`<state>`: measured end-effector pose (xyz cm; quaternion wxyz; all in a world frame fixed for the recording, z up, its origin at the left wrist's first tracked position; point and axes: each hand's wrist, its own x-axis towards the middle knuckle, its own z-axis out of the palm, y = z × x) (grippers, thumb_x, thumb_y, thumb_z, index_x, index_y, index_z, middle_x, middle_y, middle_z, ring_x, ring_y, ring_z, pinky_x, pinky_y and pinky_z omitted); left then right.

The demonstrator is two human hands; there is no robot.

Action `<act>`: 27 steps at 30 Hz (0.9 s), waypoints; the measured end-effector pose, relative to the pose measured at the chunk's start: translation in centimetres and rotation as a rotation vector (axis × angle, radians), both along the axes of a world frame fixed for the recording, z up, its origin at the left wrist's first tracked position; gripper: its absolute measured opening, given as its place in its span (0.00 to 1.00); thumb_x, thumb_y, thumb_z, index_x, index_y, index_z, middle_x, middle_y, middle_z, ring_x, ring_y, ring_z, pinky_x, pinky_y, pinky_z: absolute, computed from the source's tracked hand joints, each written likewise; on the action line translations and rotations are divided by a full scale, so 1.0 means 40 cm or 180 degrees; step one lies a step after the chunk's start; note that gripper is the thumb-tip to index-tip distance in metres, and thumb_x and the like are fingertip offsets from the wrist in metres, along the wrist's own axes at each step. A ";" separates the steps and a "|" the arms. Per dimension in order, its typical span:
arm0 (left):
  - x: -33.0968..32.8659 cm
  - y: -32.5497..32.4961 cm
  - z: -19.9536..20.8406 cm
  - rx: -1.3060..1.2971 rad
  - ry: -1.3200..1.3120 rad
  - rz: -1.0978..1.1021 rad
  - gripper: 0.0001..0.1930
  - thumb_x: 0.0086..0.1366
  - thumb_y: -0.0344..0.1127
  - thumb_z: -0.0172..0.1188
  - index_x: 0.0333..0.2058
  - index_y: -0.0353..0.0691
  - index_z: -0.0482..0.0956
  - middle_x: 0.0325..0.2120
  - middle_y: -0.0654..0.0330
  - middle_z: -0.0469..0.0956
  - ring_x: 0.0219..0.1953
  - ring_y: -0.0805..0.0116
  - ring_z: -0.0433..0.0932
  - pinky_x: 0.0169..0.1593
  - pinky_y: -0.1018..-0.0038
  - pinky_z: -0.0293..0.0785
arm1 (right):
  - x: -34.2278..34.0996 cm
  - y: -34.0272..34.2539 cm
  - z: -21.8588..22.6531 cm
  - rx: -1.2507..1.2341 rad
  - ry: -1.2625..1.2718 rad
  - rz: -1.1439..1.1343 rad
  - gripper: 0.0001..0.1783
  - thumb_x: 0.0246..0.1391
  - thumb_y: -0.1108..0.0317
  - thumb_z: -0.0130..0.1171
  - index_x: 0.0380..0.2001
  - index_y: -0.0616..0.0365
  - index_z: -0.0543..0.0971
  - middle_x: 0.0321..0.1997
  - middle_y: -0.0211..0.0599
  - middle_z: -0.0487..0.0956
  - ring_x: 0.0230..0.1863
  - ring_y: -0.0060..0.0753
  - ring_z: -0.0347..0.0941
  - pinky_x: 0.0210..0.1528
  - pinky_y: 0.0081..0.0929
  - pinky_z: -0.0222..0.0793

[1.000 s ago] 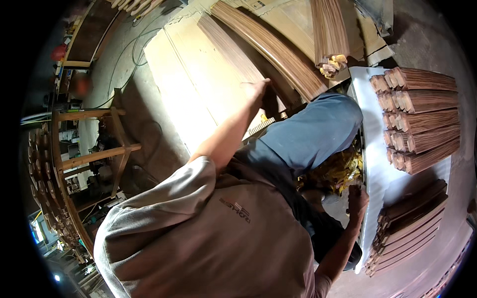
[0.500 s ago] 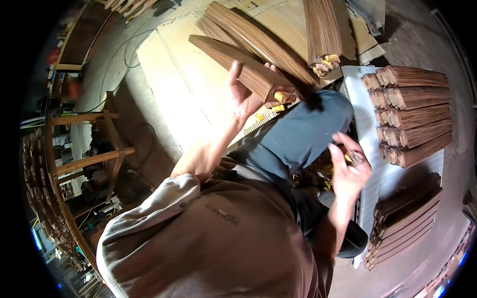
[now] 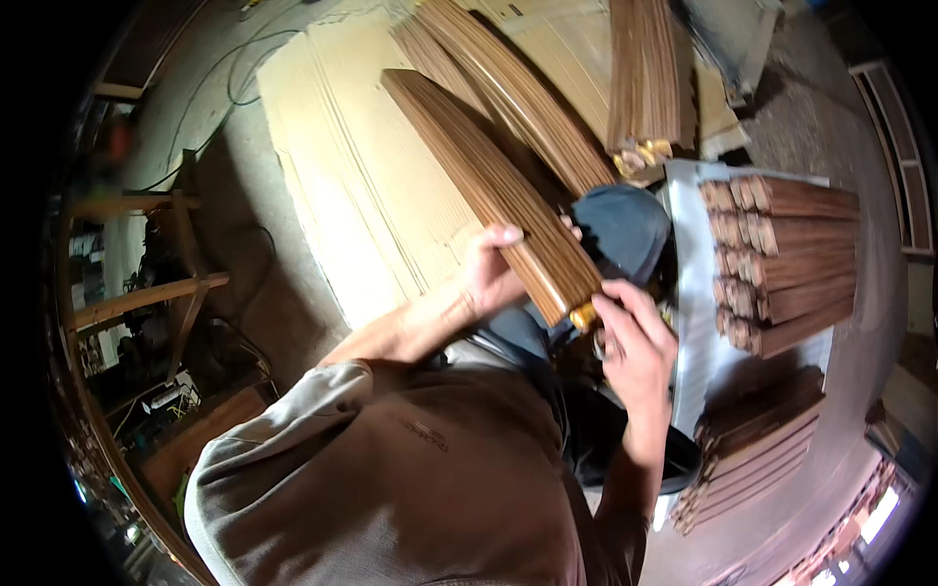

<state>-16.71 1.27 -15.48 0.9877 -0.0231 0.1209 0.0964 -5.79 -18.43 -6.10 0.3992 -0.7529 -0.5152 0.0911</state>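
Observation:
My left hand (image 3: 489,269) grips a long, slightly curved wood-grain piece (image 3: 489,186) with dark stripes, thumb on its upper face. The piece slants from far left down to near right, over my bent knee (image 3: 625,230). A torn yellowish scrap (image 3: 583,315) shows at its near end. There my right hand (image 3: 637,356) touches the corner with its fingers curled. Something small sits in the right fingers, mostly hidden, too unclear to name. Beyond the held piece, similar striped pieces (image 3: 523,93) lie on the cardboard (image 3: 322,176).
Several striped pieces are stacked on a pale sheet (image 3: 692,249) at the right, in an upper stack (image 3: 806,269) and a lower stack (image 3: 757,449). Another bundle (image 3: 645,73) lies at the far side. A wooden frame (image 3: 147,300) and a cable (image 3: 233,88) are at the left.
The held wood-grain piece has come nearer to me and turned, its striped face now up. My right hand has moved in from the right to its near end.

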 end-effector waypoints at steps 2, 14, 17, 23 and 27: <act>-0.013 0.002 0.016 0.0091 -0.0019 -0.0050 0.37 0.49 0.34 0.68 0.60 0.31 0.69 0.56 0.44 0.74 0.63 0.45 0.72 0.71 0.45 0.63 | -0.031 -0.029 0.053 -0.0339 0.0769 -0.0032 0.37 0.33 0.94 0.63 0.51 0.56 0.83 0.58 0.44 0.78 0.42 0.43 0.83 0.38 0.31 0.81; 0.132 0.051 0.025 0.0585 -0.0729 -0.0271 0.37 0.48 0.35 0.65 0.58 0.28 0.70 0.54 0.41 0.74 0.61 0.42 0.72 0.69 0.43 0.66 | -0.011 -0.007 -0.005 0.0881 -0.0199 -0.0452 0.23 0.42 0.91 0.63 0.44 0.64 0.85 0.47 0.44 0.83 0.39 0.37 0.83 0.36 0.26 0.81; 0.184 0.045 -0.020 0.0438 -0.0837 -0.0329 0.37 0.49 0.37 0.65 0.59 0.28 0.70 0.54 0.40 0.75 0.61 0.41 0.73 0.68 0.44 0.68 | 0.007 -0.007 -0.026 0.0939 -0.0349 -0.0577 0.25 0.39 0.92 0.65 0.43 0.62 0.85 0.47 0.42 0.83 0.41 0.36 0.83 0.36 0.25 0.81; 0.218 0.014 -0.057 0.0408 -0.0349 -0.0431 0.44 0.47 0.42 0.67 0.62 0.27 0.64 0.54 0.42 0.72 0.60 0.46 0.73 0.68 0.42 0.66 | 0.000 -0.038 -0.047 0.0557 -0.1501 -0.0571 0.13 0.58 0.71 0.64 0.46 0.61 0.84 0.47 0.45 0.82 0.40 0.46 0.83 0.39 0.35 0.81; 0.231 0.009 -0.045 0.0224 -0.0289 -0.0590 0.41 0.51 0.43 0.63 0.61 0.25 0.64 0.55 0.40 0.72 0.60 0.43 0.73 0.70 0.44 0.64 | 0.028 -0.027 -0.054 0.0536 -0.1783 -0.0547 0.15 0.56 0.70 0.63 0.47 0.62 0.83 0.45 0.44 0.82 0.37 0.44 0.83 0.37 0.35 0.81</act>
